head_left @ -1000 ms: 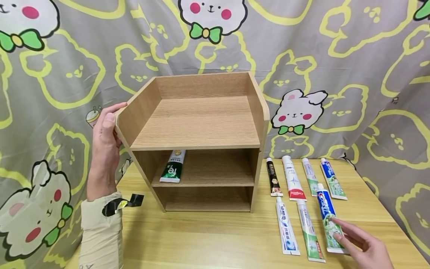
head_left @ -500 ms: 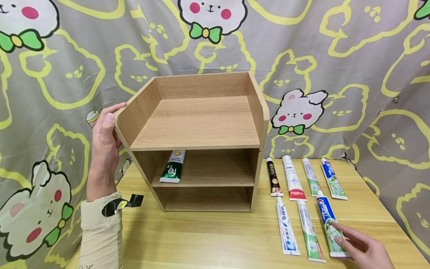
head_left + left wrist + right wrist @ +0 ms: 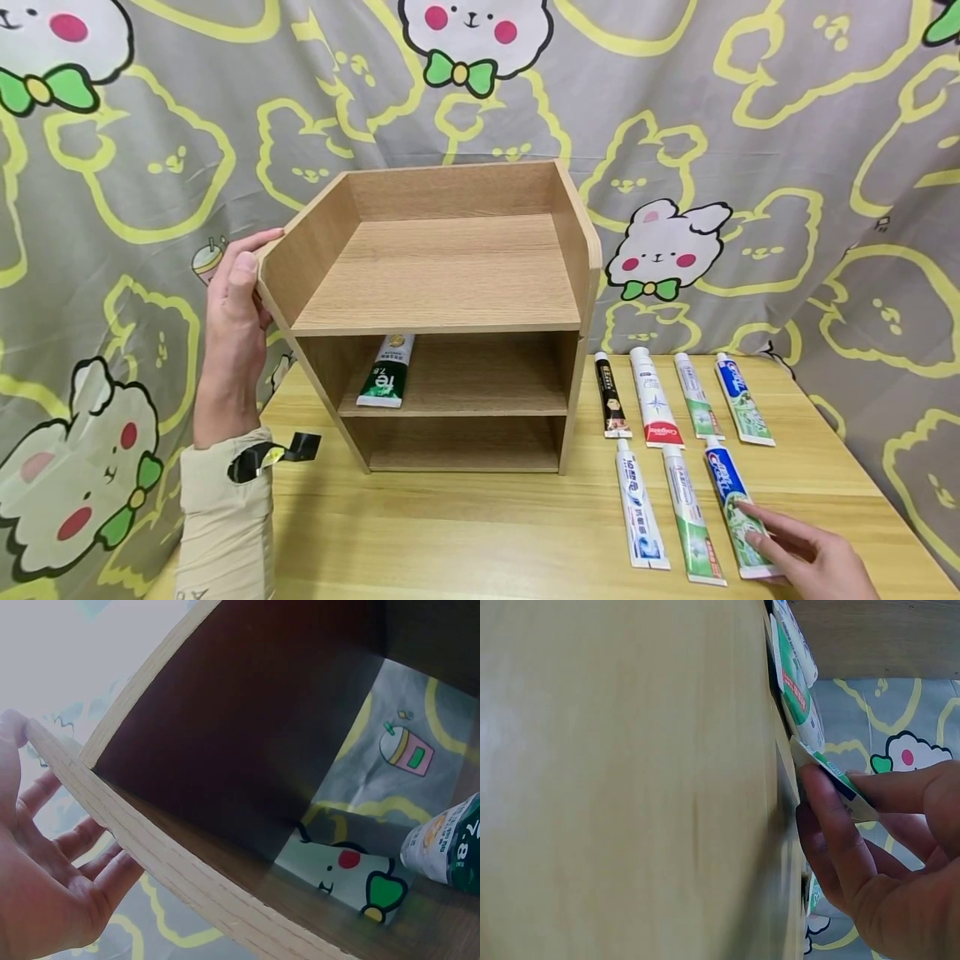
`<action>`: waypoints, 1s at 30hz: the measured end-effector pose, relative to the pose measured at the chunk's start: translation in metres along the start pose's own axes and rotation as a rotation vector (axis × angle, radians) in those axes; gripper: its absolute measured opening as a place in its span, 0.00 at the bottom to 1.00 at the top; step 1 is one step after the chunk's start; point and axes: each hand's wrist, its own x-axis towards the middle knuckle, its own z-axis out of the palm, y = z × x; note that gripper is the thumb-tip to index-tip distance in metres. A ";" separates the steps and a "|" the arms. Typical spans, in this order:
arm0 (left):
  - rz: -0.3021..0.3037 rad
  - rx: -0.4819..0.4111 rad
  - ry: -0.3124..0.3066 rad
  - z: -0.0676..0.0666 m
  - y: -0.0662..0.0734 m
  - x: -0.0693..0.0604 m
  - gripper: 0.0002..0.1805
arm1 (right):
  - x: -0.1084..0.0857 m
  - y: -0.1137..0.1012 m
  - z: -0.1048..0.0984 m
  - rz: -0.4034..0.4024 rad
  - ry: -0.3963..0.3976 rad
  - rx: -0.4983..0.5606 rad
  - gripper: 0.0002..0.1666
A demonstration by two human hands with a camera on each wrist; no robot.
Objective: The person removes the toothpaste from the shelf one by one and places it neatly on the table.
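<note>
My left hand (image 3: 238, 333) grips the side panel of a small wooden shelf (image 3: 438, 275), thumb on the front edge and fingers behind. In the left wrist view, that panel (image 3: 150, 825) passes between thumb and fingers. My right hand (image 3: 821, 557) pinches the lower part of a blue, white and green Crest toothpaste tube (image 3: 723, 475), at the right end of the front row. In the right wrist view, thumb and fingers hold the tube's edges (image 3: 836, 780), close to the table. A green and white toothpaste tube (image 3: 386, 371) lies on the shelf's middle level, at left.
Beside the held tube lie a green and white toothpaste tube (image 3: 693, 517) and a white and blue one (image 3: 640, 508). Behind them is a row with a black tube (image 3: 611, 396), a Colgate tube (image 3: 655, 400) and others. A patterned curtain (image 3: 810, 150) hangs behind the table (image 3: 450, 533).
My right hand has brought the Crest tube down toward the near side, level with its front-row neighbours, and still holds it. The left hand and the shelf have not moved.
</note>
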 end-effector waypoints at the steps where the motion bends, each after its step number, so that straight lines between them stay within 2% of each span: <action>1: -0.002 0.003 -0.001 0.000 0.000 0.000 0.24 | 0.000 0.000 0.000 0.002 0.000 -0.001 0.40; 10: -0.006 0.007 -0.011 -0.001 0.000 0.001 0.24 | -0.001 -0.003 -0.002 -0.003 -0.003 0.015 0.39; 20: -0.003 0.003 -0.008 -0.002 -0.001 0.000 0.24 | 0.002 -0.006 -0.004 -0.080 0.028 -0.090 0.32; 30: -0.003 -0.006 -0.007 -0.002 -0.001 0.000 0.24 | 0.005 0.001 -0.009 -0.102 -0.031 -0.107 0.34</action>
